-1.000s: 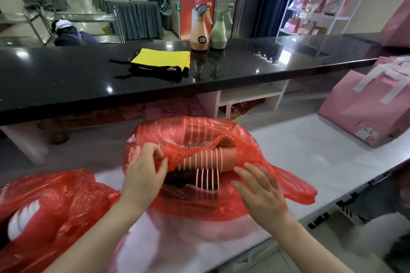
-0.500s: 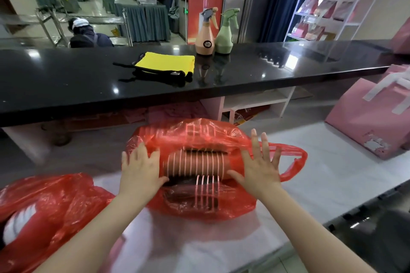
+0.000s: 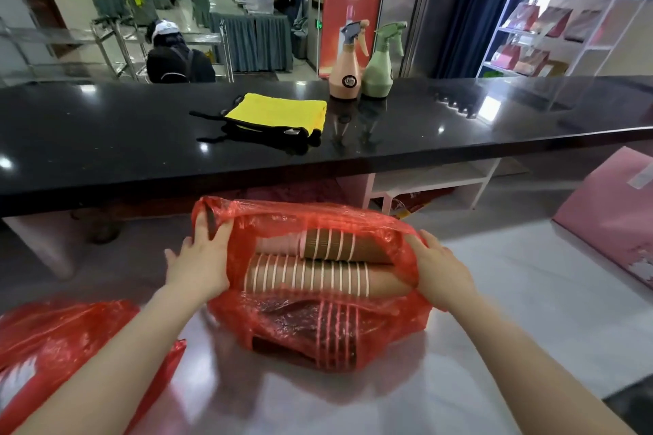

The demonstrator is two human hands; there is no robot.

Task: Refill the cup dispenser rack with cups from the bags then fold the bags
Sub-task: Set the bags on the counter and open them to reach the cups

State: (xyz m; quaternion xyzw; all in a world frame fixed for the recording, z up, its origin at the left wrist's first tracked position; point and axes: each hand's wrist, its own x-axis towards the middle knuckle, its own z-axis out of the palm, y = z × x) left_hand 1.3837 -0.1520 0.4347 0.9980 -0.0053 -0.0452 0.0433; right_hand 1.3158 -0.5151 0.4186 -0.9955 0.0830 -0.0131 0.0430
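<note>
Worktop (image 3: 494, 346): pale, glossy; all task items in view lie on it.
Second bag (image 3: 63, 339): red, at the near left corner, unopened as far as can be seen; something white shows through its film, contents not identifiable.
Bag (image 3: 328, 328): red plastic, lying centre, mouth spread wide toward the camera.
Cups (image 3: 307, 278): brown paper stacks with white rims, lying on their sides inside the bag; two stacks exposed, a third visible through the film below.
Left hand (image 3: 199, 263): fingers closed on the bag's left rim, drawing it outward.
Right hand (image 3: 438, 270): fingers curled over the bag's right rim, holding it open; no cup gripped.
Counter (image 3: 141, 138): black, beyond the worktop; yellow cloth (image 3: 279, 111) and two spray bottles (image 3: 364, 63) on it, untouched.
Dispenser rack: not in view.
Progress: judged early. Bag opened only; no cups removed, no refilling evident, neither bag folded.
</note>
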